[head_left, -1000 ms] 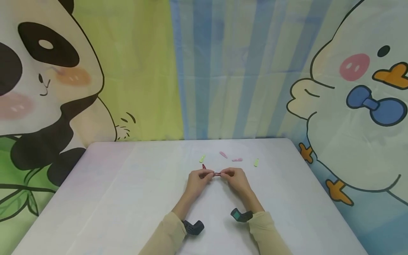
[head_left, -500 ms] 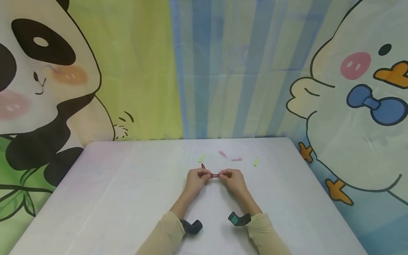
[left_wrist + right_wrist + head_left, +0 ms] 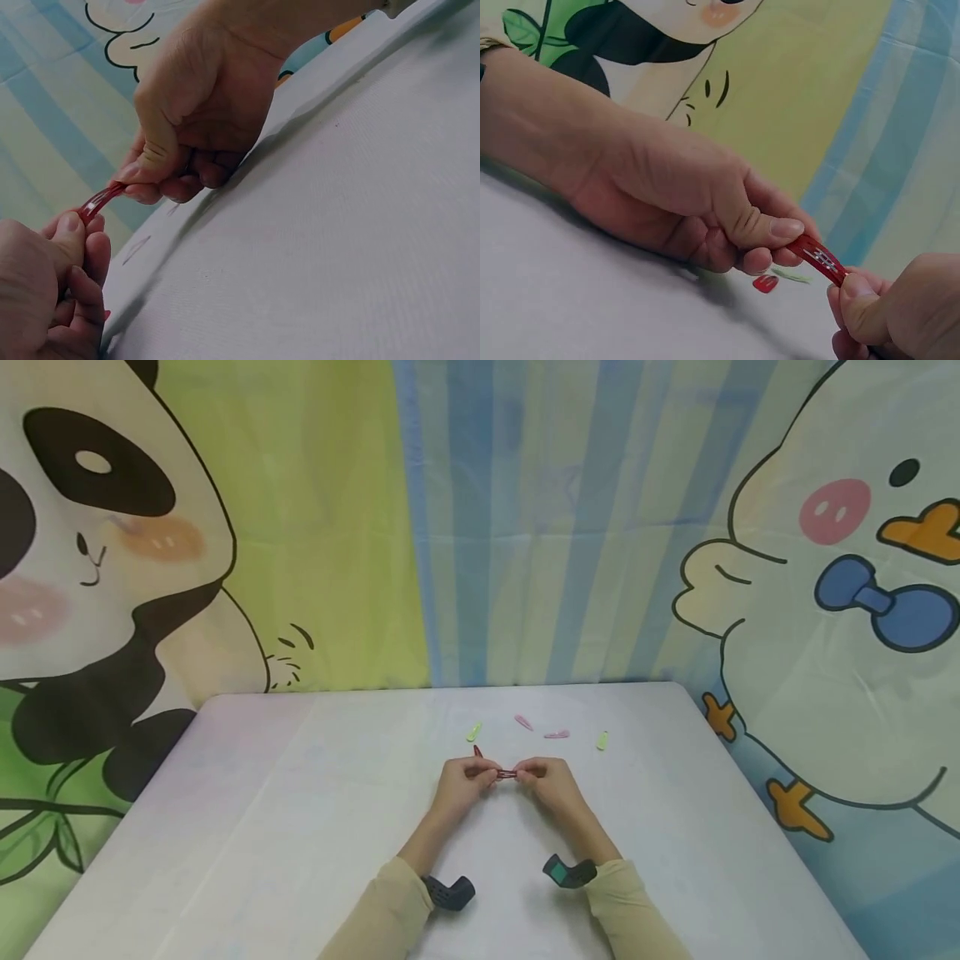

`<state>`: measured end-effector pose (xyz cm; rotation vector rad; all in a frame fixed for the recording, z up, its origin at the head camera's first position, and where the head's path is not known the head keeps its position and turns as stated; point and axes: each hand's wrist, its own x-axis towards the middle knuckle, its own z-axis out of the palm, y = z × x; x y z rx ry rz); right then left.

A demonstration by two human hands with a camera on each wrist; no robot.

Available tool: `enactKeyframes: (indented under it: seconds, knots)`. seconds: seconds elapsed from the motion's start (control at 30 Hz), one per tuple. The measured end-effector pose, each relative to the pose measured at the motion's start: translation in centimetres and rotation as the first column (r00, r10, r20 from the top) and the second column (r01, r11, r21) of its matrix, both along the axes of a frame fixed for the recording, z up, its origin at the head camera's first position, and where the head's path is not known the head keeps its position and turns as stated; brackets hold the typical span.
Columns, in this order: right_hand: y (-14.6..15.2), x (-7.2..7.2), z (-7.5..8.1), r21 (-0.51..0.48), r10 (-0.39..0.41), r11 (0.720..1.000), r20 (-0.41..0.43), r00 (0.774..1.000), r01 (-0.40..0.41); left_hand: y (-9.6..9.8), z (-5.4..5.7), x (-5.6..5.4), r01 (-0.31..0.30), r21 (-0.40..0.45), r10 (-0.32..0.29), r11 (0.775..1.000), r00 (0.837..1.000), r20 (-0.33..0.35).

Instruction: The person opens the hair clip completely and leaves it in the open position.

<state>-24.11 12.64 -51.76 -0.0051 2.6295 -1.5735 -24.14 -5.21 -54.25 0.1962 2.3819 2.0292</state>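
Observation:
A red snap hair clip (image 3: 821, 259) is stretched between both hands, bowed slightly, with a pale pattern on its face. My left hand (image 3: 459, 783) pinches one end between thumb and forefinger. The other end is pinched the same way by my right hand (image 3: 553, 782). In the left wrist view the clip (image 3: 101, 201) shows as a thin curved strip, its tips hidden under the thumbs. Just beyond my left fingers a second red hair clip (image 3: 477, 751) lies on the white table (image 3: 300, 827).
Farther back on the table lie a green hair clip (image 3: 474, 732), a pink clip (image 3: 523, 722), another pink clip (image 3: 557, 735) and a second green clip (image 3: 603, 741). A cartoon-printed curtain (image 3: 517, 527) hangs behind the table's back edge.
Both hands keep their pinch on the red hair clip. They shift only slightly left in the head view, along with a small drift of the whole view.

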Motion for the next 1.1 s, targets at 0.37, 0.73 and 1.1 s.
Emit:
enactKeyframes:
  seconds: [0.37,0.73,1.1]
  knots:
    - [0.7,-0.4,0.0,-0.054,0.047,0.998,0.075,0.996,-0.043,-0.3,-0.7,0.7,0.002,-0.219,-0.068,0.976,0.952,-0.297]
    - [1.0,-0.3,0.5,-0.052,0.111,0.993,0.099,0.989,-0.106,-0.5,-0.2,0.5,-0.109,-0.275,-0.039,0.955,0.875,-0.482]
    - [1.7,-0.2,0.2,-0.029,0.152,0.988,-0.069,0.986,-0.155,-0.5,0.0,0.6,-0.069,-0.190,-0.003,0.979,0.934,-0.358]
